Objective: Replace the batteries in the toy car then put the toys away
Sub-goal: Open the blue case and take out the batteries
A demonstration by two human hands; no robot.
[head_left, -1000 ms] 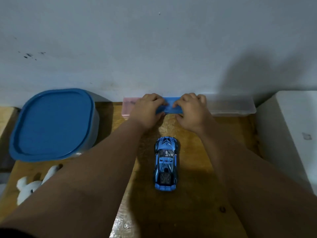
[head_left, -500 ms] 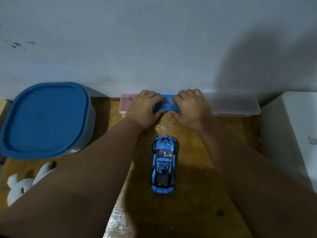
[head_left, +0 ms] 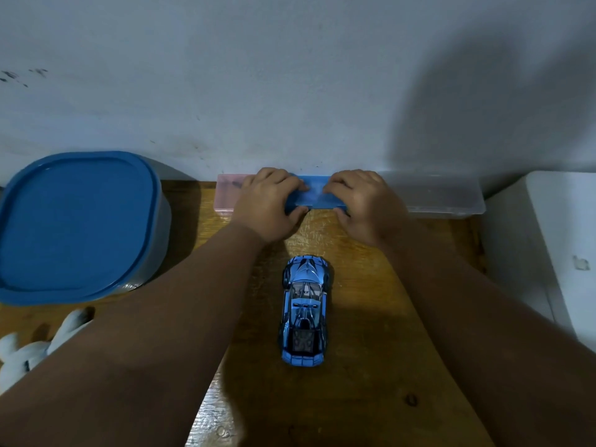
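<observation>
Both hands, left (head_left: 269, 204) and right (head_left: 366, 204), pinch the blue case (head_left: 317, 196), fingers curled on top, thumbs at front. Light, rigid, slick plastic; grip the ends. Toy car (head_left: 304, 312) untouched.

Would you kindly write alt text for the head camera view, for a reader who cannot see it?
Both hands, left hand and right hand, grip a small blue case against the wall, between a pink case and a clear case. A blue toy car sits on the wooden table, beside a blue-lidded container.
</observation>
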